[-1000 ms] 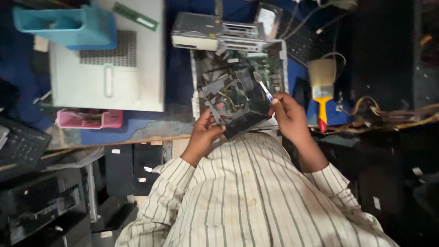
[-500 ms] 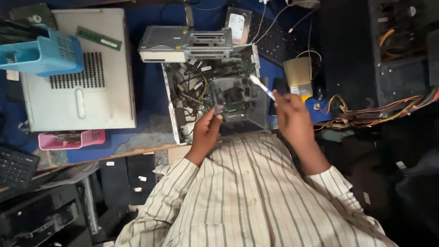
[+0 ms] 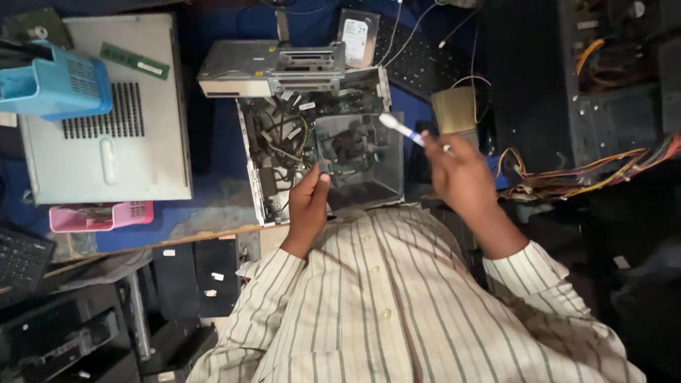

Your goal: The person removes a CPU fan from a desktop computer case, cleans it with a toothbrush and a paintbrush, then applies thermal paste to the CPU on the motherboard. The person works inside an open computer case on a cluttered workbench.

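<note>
We're working inside the open grey metal computer case (image 3: 323, 152) on the blue bench: left hand (image 3: 308, 202) gripping the dark board inside (image 3: 347, 152), right hand (image 3: 457, 174) pinching a white-and-blue pen-like tool (image 3: 401, 130). Better keeping the board steady, tip clear of cables.

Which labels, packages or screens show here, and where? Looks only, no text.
Hard drive: top centre, behind the open PC case; flat rectangle with a white label.
RAM stick: on the beige case at left; green strip with a small white sticker.
Small white stickers: inside the open case, near its top edge.
White tags: on the dark units under the table edge.
No packages or screens in view.
</note>
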